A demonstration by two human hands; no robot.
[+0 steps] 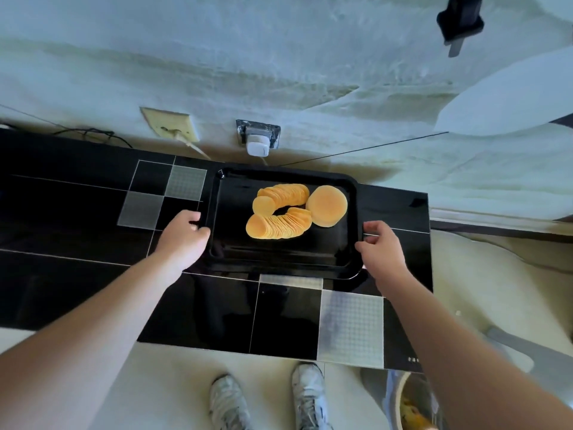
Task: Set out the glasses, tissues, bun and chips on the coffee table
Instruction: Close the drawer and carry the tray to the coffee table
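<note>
Both hands grip the black tray (282, 262) on the desk (77, 193): left hand (186, 234) curled over its 9 o'clock rim, right hand (379, 246) at 3 o'clock. Chips (279, 212) and bun (327, 205) lie on it; glasses and tissues are nowhere visible, so they seem still to come.

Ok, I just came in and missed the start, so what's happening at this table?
A person stands at a black coffee table and holds a black tray by its two short sides. The left hand grips the left rim and the right hand grips the right rim. On the tray lie two curved rows of chips and a round bun beside them. No glasses or tissues are in view.
</note>
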